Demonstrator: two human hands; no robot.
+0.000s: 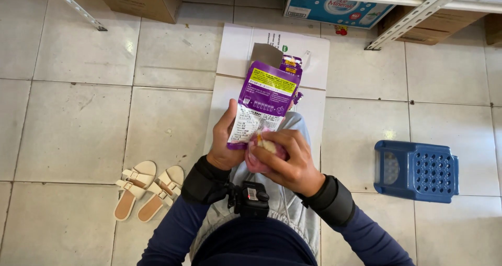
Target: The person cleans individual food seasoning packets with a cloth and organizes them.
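Above the person's lap, the left hand (224, 148) holds a purple pouch (264, 104) upright, while the right hand (285, 164) clenches a pink cloth (257, 159) against its lower edge; wiping looks unfinished.

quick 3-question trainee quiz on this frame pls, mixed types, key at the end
1. True or false: the left hand holds the purple pouch upright.
2. What does the right hand grip? A) a pink cloth B) a sandal C) the blue stool
3. Which lies on the floor tiles at the person's left: the sandals or the blue stool?

Key: 1 true; 2 A, pressed against the pouch's lower edge; 3 the sandals, while the stool sits at the right.
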